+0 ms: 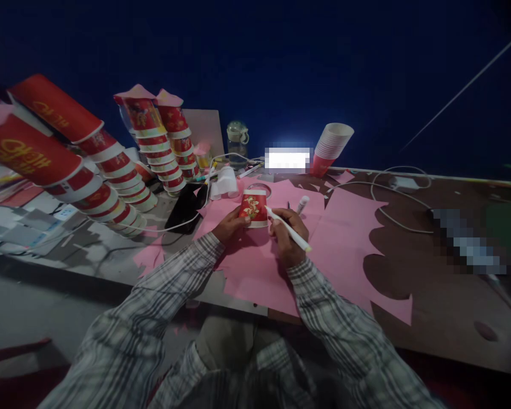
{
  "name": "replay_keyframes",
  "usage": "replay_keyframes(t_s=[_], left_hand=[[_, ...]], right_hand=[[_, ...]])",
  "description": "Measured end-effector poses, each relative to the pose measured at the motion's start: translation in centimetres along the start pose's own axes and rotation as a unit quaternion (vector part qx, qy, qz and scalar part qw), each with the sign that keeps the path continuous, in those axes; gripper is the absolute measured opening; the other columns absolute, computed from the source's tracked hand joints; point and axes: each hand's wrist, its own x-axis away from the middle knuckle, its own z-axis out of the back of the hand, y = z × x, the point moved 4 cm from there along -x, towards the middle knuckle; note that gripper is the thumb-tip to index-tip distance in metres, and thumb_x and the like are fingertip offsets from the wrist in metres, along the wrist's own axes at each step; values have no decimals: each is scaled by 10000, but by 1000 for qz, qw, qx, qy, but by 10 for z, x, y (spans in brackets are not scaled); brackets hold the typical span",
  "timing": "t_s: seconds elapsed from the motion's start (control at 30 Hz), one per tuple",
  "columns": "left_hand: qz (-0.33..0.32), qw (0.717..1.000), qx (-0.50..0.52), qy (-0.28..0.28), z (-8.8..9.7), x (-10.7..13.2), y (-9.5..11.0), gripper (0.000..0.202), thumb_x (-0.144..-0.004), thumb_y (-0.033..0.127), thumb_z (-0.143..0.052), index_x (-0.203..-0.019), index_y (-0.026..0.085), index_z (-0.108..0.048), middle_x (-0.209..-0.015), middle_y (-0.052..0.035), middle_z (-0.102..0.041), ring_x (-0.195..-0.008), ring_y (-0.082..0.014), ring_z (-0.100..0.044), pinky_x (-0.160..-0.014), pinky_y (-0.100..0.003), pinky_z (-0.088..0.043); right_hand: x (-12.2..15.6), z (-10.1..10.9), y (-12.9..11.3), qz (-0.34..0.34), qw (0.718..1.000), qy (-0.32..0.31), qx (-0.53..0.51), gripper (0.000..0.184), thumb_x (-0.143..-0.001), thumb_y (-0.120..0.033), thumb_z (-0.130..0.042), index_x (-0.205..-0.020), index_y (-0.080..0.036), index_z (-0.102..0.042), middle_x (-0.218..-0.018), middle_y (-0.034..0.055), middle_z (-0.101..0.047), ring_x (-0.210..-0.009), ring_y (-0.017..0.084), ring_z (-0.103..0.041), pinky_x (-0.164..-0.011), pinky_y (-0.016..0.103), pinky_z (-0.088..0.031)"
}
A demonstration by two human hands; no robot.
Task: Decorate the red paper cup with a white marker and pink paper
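A red paper cup (255,205) with a gold pattern is upside down over the pink paper, its white rim at the bottom. My left hand (232,225) grips the cup's left side. Between the fingers of my right hand (293,236) is a white marker (290,229), its tip close to the cup's right side; whether it touches cannot be made out. Beneath both hands lies cut pink paper (264,267). A white marker cap (303,203) lies just beyond my right hand.
Tall stacks of red paper cups (153,142) stand at the left, some leaning. Behind are a clear bottle (237,136), a bright lamp (288,160) and a tilted stack of cups (333,145). A black phone (186,210) lies left, and a white cable (383,199) crosses the right side.
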Motion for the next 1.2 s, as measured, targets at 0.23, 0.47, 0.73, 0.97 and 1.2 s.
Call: replay_keyframes(t_s=[0.23,0.47,0.73,0.97,1.2], left_hand=[[-11,1000,3,7,2,-1,1,474,-646,256,-780,-1092,142,-665,-995,-77,-716,-906,-203,-663,-879,-334,-496],[-12,999,36,12,3,-3,0,479,-674,252,-747,-1129,146,-638,-1040,-86,-719,-948,-215,-681,-901,-350,-511],[-2,999,35,5,2,-3,1,439,-717,226,-725,-1143,165,-635,-1104,-82,-714,-1056,-221,-674,-957,-358,-518],[-47,999,5,-17,3,-6,-3,567,-654,446,-851,-1104,167,-648,-1027,-81,-713,-940,-199,-683,-887,-336,-527],[-48,999,-20,-16,2,-5,-2,556,-609,340,-891,-1081,170,-651,-1000,-55,-708,-893,-174,-666,-857,-314,-499]], right_hand=[[0,-2,-1,-43,997,22,-56,255,-909,-381,-562,-1098,-216,-610,-801,11,-634,-620,135,-604,-583,291,-522],[1,-3,-2,-22,999,4,-48,240,-923,-368,-549,-1093,-215,-623,-847,22,-639,-591,122,-595,-586,302,-525],[3,-5,-1,31,999,-22,1,243,-912,-319,-567,-1112,-221,-665,-1001,76,-661,-844,201,-662,-743,380,-566],[4,-6,0,45,999,-29,-1,250,-923,-312,-558,-1133,-223,-660,-1016,72,-656,-843,189,-664,-752,375,-563],[4,-5,-5,15,1000,-21,2,247,-924,-330,-545,-1114,-218,-655,-991,61,-640,-718,146,-636,-648,316,-548]])
